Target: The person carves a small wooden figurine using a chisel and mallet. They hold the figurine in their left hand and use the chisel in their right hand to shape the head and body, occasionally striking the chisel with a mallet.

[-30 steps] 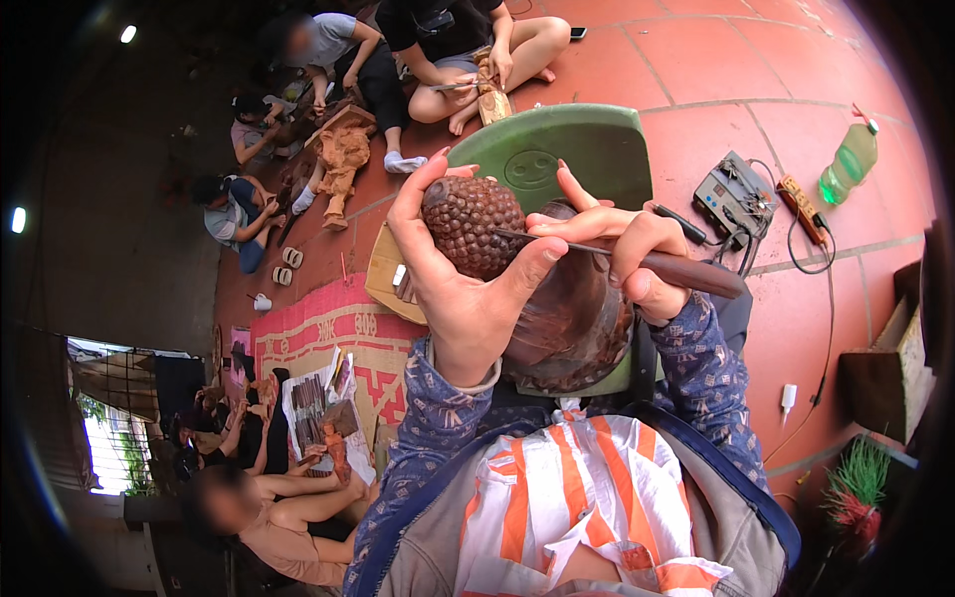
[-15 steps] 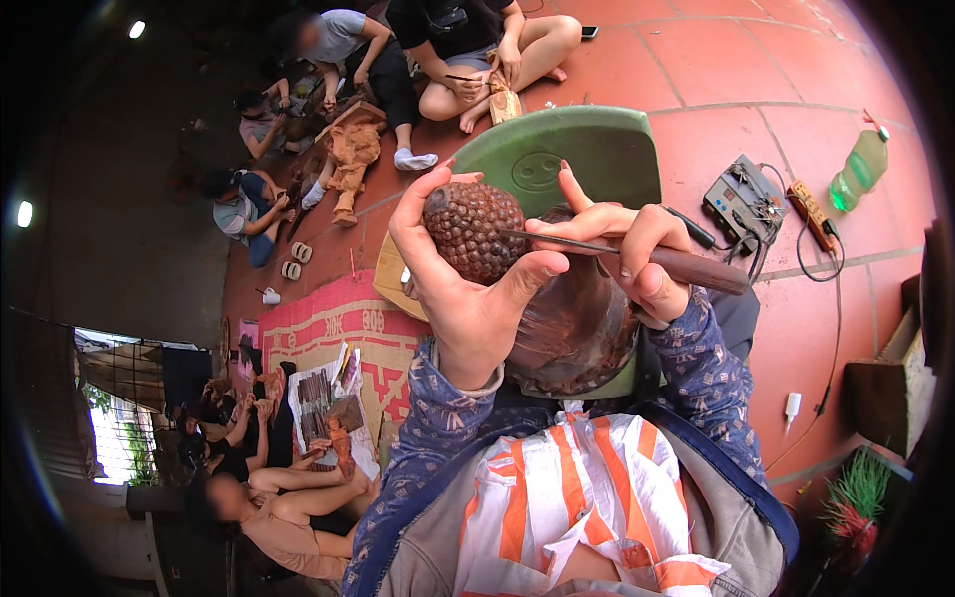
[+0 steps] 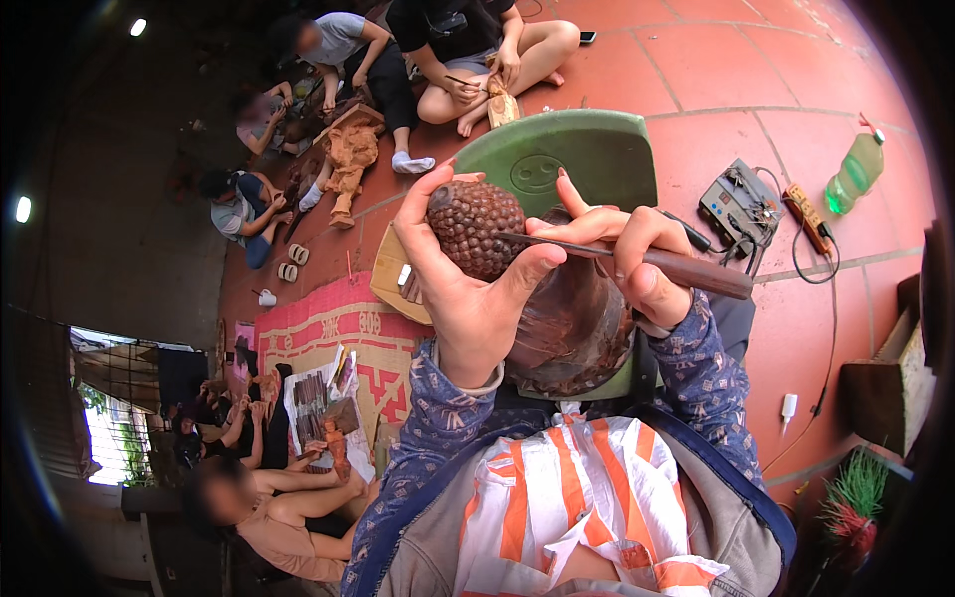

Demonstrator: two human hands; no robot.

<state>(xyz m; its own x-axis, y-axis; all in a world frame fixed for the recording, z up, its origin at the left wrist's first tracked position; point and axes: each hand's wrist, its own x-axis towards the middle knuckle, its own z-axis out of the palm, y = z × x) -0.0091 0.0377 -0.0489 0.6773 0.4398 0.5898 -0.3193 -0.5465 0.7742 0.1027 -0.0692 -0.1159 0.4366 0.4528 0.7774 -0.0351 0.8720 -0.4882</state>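
Little is shifting since the earlier frames: both hands are staying raised, the tool tip is still resting on the carving.

Left hand (image 3: 476, 298): fingers are wrapping around a dark brown knobbly wooden carving (image 3: 476, 227), holding it above the green plastic chair (image 3: 587, 149).

Right hand (image 3: 627, 254): fingers are gripping a wooden-handled carving tool (image 3: 686, 272), blade touching the carving's right side.

Green plastic bottle (image 3: 856, 174) is standing on the red tiled floor (image 3: 716, 90), near its upper right edge, beside a grey device (image 3: 741, 207).

Red tiled floor (image 3: 796, 90) with a patterned woven mat (image 3: 328, 333), dark wall (image 3: 119, 229), bright window (image 3: 109, 438) at lower left.
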